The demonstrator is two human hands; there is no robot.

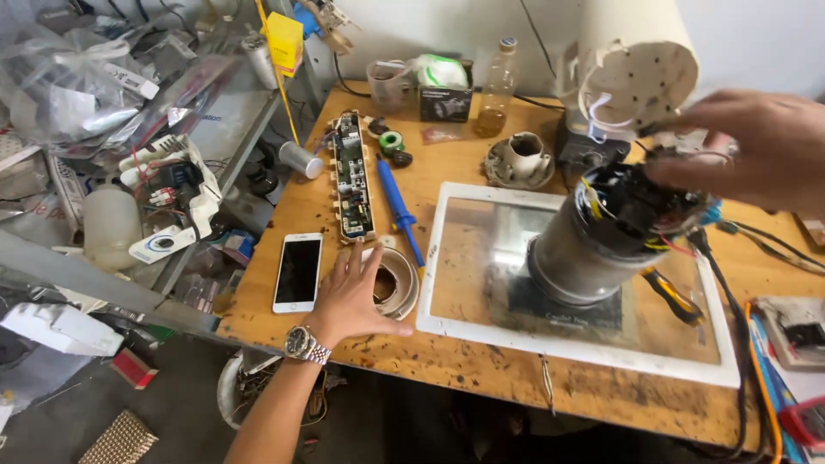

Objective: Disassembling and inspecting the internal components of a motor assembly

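My left hand [351,299] lies flat and open on the wooden workbench [481,365], fingers spread, a metal watch on the wrist. It rests between a white smartphone [298,271] and a white ring-shaped part [402,286], which its fingertips touch. My right hand [746,148] reaches in from the right and grips the wiring end of a grey cylindrical appliance body [601,236]. That body stands tilted on a white-framed glass panel [481,331]. Coloured wires spill from its top.
A long green circuit board [352,176] and a blue screwdriver [397,206] lie behind my left hand. A cream housing [640,64], a plastic bottle [498,86], a small cup-shaped part [522,156] and tape rolls stand at the back. Cluttered shelves fill the left; cables trail right.
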